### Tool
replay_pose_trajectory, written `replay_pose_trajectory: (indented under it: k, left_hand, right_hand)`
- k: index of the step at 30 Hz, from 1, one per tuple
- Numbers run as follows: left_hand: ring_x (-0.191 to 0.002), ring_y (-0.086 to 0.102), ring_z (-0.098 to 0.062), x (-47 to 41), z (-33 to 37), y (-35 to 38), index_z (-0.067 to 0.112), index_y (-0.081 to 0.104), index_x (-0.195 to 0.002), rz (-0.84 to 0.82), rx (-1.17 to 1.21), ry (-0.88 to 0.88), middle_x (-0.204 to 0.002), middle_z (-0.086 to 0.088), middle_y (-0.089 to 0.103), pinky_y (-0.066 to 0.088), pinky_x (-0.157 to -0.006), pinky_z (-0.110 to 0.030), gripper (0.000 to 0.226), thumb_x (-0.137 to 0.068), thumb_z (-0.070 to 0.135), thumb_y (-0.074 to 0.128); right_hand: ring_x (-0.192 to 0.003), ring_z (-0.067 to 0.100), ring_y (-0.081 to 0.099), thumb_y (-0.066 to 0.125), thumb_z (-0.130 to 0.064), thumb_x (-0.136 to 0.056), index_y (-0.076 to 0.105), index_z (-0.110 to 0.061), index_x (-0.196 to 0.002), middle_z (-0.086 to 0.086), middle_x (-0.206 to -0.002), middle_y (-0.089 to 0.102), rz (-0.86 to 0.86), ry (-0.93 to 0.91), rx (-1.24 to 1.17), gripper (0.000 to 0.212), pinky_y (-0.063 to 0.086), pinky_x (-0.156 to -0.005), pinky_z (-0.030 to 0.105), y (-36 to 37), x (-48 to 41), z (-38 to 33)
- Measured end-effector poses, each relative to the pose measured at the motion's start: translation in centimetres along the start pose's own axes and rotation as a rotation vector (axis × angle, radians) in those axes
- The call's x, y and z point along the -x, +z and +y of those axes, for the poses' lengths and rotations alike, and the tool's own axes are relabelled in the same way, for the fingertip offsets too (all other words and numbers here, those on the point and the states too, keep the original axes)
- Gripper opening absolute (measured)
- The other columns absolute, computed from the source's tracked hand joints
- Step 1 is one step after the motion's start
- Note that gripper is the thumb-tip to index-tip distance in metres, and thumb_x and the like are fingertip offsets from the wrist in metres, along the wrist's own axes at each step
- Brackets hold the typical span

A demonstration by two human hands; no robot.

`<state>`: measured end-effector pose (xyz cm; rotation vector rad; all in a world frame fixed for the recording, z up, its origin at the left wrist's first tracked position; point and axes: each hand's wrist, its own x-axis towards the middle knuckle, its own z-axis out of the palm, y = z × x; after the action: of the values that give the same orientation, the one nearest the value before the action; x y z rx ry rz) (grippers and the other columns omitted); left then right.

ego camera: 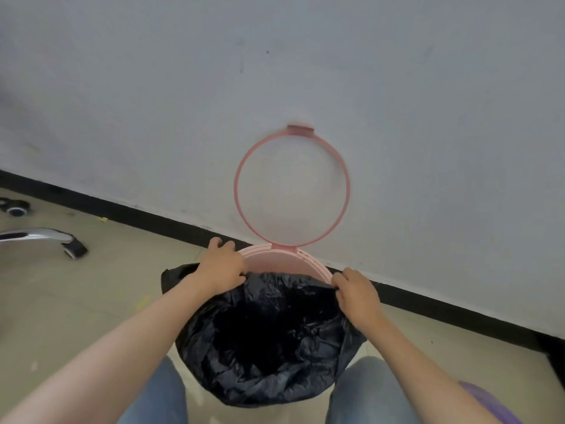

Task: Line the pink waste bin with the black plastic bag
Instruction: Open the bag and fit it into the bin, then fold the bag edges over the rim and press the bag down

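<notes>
One bin (287,261), one bag (269,338), one ring (292,186), two hands. Left hand (221,267) and right hand (356,293) each pinch the bag's far edge, bin rim just beyond them. Bag hides the bin's body. Two chair casters (75,248) lie well left, chair cut off.

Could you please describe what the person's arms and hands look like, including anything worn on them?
Both forearms are bare, with no sleeves in view. The left hand and right hand wear no gloves, and no rings, watch or bracelets show. Blue jeans cover the knees below.
</notes>
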<state>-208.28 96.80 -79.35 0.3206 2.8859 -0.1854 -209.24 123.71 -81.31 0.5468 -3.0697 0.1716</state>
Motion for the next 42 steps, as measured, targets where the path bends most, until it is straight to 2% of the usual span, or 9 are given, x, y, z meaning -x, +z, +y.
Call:
replay_pose_trajectory:
  k: [7,10,14,17,22,26,30,37,42]
  left_hand:
    - [-0.107,0.05,-0.034,3.6,0.8,2.5,0.005,0.046,-0.115,-0.17,-0.171,0.257,-0.103,-0.014,0.053,0.031,-0.084,-0.039,0.03,-0.088,0.015,0.038]
    - [-0.076,0.049,-0.029,3.6,0.9,2.0,0.008,0.048,-0.093,-0.231,-0.087,0.254,-0.065,-0.001,0.038,0.024,-0.074,-0.033,0.014,-0.087,0.018,0.04]
    - [-0.053,0.03,-0.016,3.0,0.5,1.3,0.018,0.027,-0.058,-0.19,0.24,0.085,-0.054,0.001,0.029,0.03,-0.07,-0.032,0.036,-0.09,0.031,0.039]
    - [-0.067,0.046,-0.018,2.4,0.1,0.7,0.021,0.039,-0.065,-0.09,0.444,-0.036,-0.066,0.003,0.049,0.032,-0.061,-0.029,0.034,-0.093,0.041,0.041]
    - [-0.115,0.052,-0.021,2.7,-0.4,-0.3,0.031,0.056,-0.116,-0.27,0.284,0.004,-0.119,0.003,0.063,0.027,-0.104,-0.041,0.033,-0.085,0.041,0.052]
    - [-0.082,0.047,-0.02,3.0,-0.7,-0.4,0.022,0.046,-0.061,-0.196,0.221,0.05,-0.076,0.001,0.053,0.028,-0.079,-0.03,0.024,-0.085,0.023,0.05]
    - [-0.098,0.061,-0.025,2.6,-1.4,-0.8,0.024,0.064,-0.095,0.006,0.405,-0.052,-0.101,-0.001,0.065,0.045,-0.074,-0.03,0.016,-0.084,0.019,0.054]
    - [-0.081,0.058,-0.022,1.1,-2.6,-0.7,0.014,0.063,-0.068,0.137,1.18,-0.241,-0.076,-0.004,0.06,0.041,-0.073,-0.03,0.021,-0.088,0.021,0.059]
    - [-0.109,0.053,-0.029,-1.8,-2.0,1.1,0.015,0.069,-0.093,0.291,0.688,-0.46,-0.1,-0.008,0.058,0.041,-0.088,-0.039,0.022,-0.092,0.025,0.051]
  right_hand:
    - [-0.079,0.027,0.066,0.062,-0.012,-0.07,0.056,-0.005,-0.09,0.011,-0.091,0.068,-0.131,-0.165,-0.055,0.022,0.052,-0.062,0.026,0.9,3.2,0.9]
    - [-0.057,0.019,0.059,0.073,0.002,-0.033,0.048,-0.014,-0.06,-0.001,-0.059,0.061,-0.321,-0.012,-0.258,0.04,0.035,-0.043,0.02,1.4,2.5,1.7]
    - [-0.071,0.018,0.045,0.046,0.014,-0.065,0.031,-0.03,-0.055,-0.006,-0.064,0.042,-0.199,-0.002,-0.316,0.048,0.03,-0.059,0.024,0.7,1.4,1.2]
    - [-0.087,0.024,0.053,0.044,0.005,-0.076,0.041,-0.042,-0.068,0.001,-0.087,0.056,-0.269,0.103,-0.555,0.047,0.039,-0.076,0.032,-0.3,1.0,1.6]
    - [-0.115,0.022,0.05,0.036,-0.035,-0.094,0.065,-0.026,-0.105,0.001,-0.117,0.059,-0.441,0.216,-0.611,0.032,0.03,-0.107,0.042,-2.0,0.9,1.3]
    - [-0.095,0.018,0.059,0.052,-0.038,-0.09,0.069,-0.018,-0.086,0.002,-0.095,0.07,-0.497,0.075,-0.381,0.027,0.035,-0.098,0.039,-2.8,1.0,1.5]
    - [-0.074,0.017,0.052,0.064,-0.025,-0.085,0.068,-0.001,-0.086,0.011,-0.079,0.058,-0.498,0.022,-0.598,0.025,0.037,-0.075,0.026,-3.3,1.1,2.2]
    - [-0.07,0.021,0.05,0.063,-0.005,-0.084,0.059,-0.019,-0.062,0.002,-0.066,0.054,-0.081,0.474,-1.032,0.026,0.038,-0.061,0.025,-1.9,-0.8,1.6]
    - [-0.072,0.022,0.05,0.053,-0.009,-0.09,0.05,-0.017,-0.071,0.003,-0.073,0.055,0.043,0.475,-0.713,0.02,0.036,-0.064,0.029,0.7,-2.8,-0.3]
